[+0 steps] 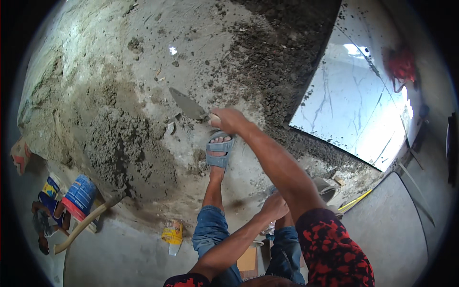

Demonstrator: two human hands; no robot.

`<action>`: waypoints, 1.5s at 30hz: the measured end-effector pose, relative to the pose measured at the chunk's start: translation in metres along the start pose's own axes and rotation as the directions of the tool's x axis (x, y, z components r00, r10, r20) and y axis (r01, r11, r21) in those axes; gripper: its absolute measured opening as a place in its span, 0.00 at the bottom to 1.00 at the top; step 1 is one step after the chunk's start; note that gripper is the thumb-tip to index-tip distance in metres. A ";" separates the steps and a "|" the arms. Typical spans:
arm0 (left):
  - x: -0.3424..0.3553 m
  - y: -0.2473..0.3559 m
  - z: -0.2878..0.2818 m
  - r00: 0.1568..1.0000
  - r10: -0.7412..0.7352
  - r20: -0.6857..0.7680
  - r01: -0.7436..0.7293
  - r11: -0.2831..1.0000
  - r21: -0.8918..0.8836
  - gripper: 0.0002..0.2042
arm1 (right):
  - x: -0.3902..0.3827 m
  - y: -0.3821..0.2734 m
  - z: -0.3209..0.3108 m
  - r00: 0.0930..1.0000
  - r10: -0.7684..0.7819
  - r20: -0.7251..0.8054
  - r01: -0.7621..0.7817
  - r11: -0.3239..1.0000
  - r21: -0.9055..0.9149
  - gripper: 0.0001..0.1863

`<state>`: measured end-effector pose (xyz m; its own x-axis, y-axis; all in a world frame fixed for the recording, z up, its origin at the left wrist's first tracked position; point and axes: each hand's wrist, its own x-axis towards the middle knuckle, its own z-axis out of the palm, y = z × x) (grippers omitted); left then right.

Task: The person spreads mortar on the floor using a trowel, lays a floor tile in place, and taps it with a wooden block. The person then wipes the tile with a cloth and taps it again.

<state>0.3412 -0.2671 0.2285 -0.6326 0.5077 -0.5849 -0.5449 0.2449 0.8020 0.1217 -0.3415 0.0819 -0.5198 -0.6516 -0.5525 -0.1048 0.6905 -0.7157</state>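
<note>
My right hand [228,120] is closed around the handle of a trowel [187,104]. Its pointed grey blade, smeared with mortar, reaches up and left just over the rough floor. Right below that hand is my sandalled left foot [219,148]. My left hand [274,206] is by my right leg, beneath my right forearm. Its back shows, but the fingers are mostly hidden, so what they do is unclear. A heap of damp grey mortar [117,148] lies to the left of the trowel.
Large marbled white tiles [351,95] lie at the right, beside dark crumbly mortar [272,67]. A red bundle [400,67] rests on them. At lower left are a blue-and-red bucket [80,193], a wooden handle [88,220], a yellow tub [172,231] and another person [50,215].
</note>
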 end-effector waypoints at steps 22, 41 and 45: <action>-0.043 -0.054 0.037 0.906 -0.424 0.014 0.377 0.818 0.434 0.23 | -0.408 0.075 0.097 0.697 0.711 -0.087 -0.610 0.653 0.450 0.23; -0.075 0.003 -0.079 0.882 -0.440 -0.168 0.471 0.836 0.281 0.24 | -0.366 0.164 0.071 0.073 0.942 -0.327 -0.404 0.328 0.854 0.26; -0.101 -0.010 -0.158 0.760 -0.561 -0.328 0.579 0.814 -0.052 0.24 | -0.397 0.236 0.083 -0.044 0.927 -0.371 -0.518 0.297 0.803 0.26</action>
<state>0.3238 -0.4510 0.2609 -0.3554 -0.0229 -0.9344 -0.8383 0.4500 0.3078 0.3741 0.0538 0.0970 -0.3891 0.7860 -0.4804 0.9184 0.2900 -0.2692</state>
